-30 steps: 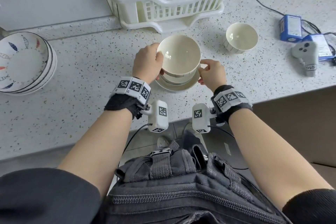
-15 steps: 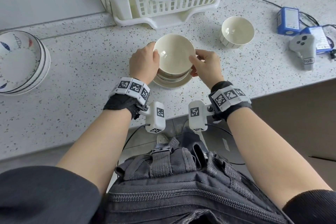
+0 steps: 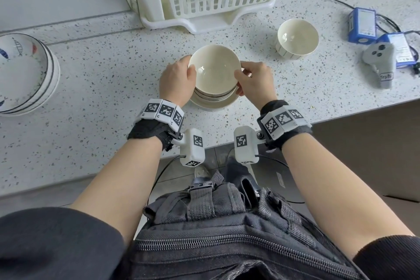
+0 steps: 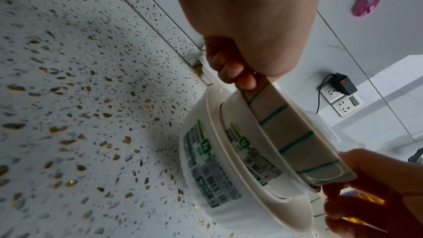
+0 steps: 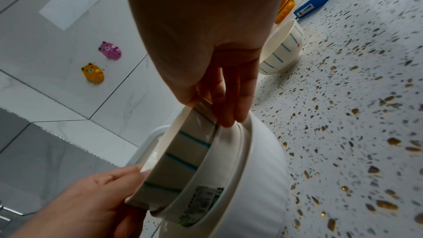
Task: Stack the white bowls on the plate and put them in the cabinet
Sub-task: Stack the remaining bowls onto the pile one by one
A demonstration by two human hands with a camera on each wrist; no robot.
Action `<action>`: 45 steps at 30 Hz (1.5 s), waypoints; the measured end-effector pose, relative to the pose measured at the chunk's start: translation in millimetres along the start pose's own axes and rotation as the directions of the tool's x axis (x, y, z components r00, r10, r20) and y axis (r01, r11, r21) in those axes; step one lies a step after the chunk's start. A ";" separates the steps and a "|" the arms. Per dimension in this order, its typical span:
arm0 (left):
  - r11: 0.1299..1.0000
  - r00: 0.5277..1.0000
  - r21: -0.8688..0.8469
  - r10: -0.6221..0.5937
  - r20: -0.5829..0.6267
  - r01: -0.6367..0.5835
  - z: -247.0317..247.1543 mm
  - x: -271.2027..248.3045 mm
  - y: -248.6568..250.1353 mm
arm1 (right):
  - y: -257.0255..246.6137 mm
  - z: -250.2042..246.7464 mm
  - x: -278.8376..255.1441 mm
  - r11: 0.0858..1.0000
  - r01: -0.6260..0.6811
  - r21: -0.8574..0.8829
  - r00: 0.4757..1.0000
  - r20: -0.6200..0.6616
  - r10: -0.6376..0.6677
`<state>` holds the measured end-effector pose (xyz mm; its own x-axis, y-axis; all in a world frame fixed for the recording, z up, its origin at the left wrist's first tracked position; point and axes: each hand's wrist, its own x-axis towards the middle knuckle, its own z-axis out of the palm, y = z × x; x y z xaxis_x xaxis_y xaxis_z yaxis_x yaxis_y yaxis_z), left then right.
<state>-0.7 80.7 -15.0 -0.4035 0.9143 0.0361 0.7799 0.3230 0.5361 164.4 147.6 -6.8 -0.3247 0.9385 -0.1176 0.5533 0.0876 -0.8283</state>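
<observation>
Since the earlier frame, the right hand (image 3: 254, 80) had been brought onto the top bowl (image 3: 214, 69). Fingers (image 5: 231, 97) of both hands, the left hand (image 3: 176, 83) included, were clamped on its rim, nested over a bowl on the plate (image 3: 213, 103) on the desk (image 3: 91, 75). Another bowl (image 3: 297, 38) stood apart.

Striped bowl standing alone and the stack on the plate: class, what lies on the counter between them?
Nothing: the head view shows bare speckled counter between the lone striped bowl and the stack.
</observation>
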 end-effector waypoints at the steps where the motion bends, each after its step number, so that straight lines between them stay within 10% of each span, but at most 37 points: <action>1: 1.000 1.000 -0.006 -0.009 0.002 0.009 -0.5 0.3 0.1 | 1.0 -0.5 0.5 1.000 0.006 0.009 1.000 0.005 -0.006; 11: 0.949 0.939 -0.147 -0.302 -0.166 0.279 4.3 10.4 -9.1 | 44.6 -32.8 21.6 0.943 -0.276 0.189 0.949 -0.105 0.299; 19: 0.942 0.947 -0.125 -0.318 -0.042 0.311 26.9 10.7 -22.1 | 77.4 -67.4 50.4 0.848 -0.447 0.286 0.858 -0.133 0.497; 45: 0.872 0.881 -0.185 -0.406 0.242 0.453 23.4 7.5 -16.4 | 58.6 -51.4 61.7 0.646 -0.472 0.600 0.789 -0.038 0.613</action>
<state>-5.4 87.9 -43.2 -0.5565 0.7336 -0.3901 0.4093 0.6506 0.6396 216.2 227.8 -34.4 0.1125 0.8071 -0.5796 0.0505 -0.5872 -0.8079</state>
